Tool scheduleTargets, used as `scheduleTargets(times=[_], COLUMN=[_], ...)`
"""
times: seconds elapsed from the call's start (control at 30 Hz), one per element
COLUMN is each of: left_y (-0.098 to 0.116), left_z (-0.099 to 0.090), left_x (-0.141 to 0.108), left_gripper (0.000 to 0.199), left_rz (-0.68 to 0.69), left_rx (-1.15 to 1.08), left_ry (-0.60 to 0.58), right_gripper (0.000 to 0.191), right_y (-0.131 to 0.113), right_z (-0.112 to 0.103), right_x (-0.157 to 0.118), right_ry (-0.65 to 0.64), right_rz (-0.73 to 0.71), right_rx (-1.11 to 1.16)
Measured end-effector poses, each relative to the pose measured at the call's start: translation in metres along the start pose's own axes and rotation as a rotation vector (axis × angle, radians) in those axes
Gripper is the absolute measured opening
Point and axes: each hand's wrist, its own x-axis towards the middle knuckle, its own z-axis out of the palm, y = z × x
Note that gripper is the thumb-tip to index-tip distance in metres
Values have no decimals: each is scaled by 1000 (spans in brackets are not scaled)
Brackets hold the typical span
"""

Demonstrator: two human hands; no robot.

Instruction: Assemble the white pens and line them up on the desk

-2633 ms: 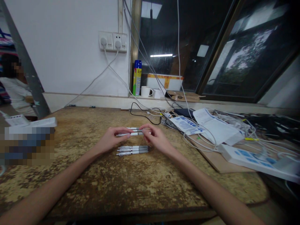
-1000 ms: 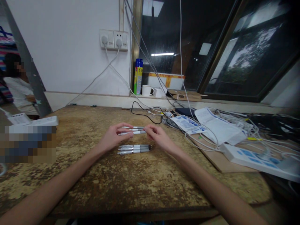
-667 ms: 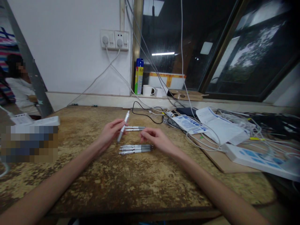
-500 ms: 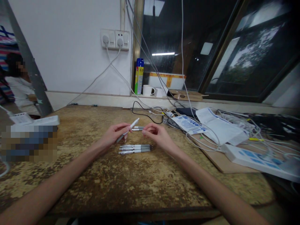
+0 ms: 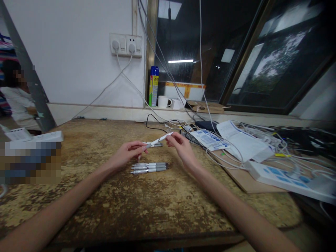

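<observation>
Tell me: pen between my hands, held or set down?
Held: left hand pinches the pen by its gray end; right hand meets the other.

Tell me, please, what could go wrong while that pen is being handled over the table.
The pen tilts above the table, its lower end held by the left hand and its raised end at the right hand; it might slip and drop.

If dropped, it could knock the pens lying just beneath it askew.

The nearer row of pens lies loose, so a brushing wrist might scatter it.
</observation>
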Motion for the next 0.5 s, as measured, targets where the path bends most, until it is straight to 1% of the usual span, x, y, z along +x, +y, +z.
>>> scheduleTargets(times=[0.07,0.17,0.3,0.43,0.5], left_y=[0,-4,-11,-10,-9], left_z=[-1,-4,-9,-11,-11], left_x=[0,1,4,4,4], left_gripper=[43,39,37,40,40], left_rz=[2,17,53,36,30], left_rx=[10,30,33,50,58], left_ry=[10,16,27,62,61], right_gripper=[29,27,25,12,20], right_y=[1,2,-1,-8,-10], right_z=[-2,-5,-14,-24,-28], right_x=[1,3,9,15,16], right_ry=[56,111,79,68,50], right_rz=[18,58,106,119,126], right_rx=[78,273,502,669,726])
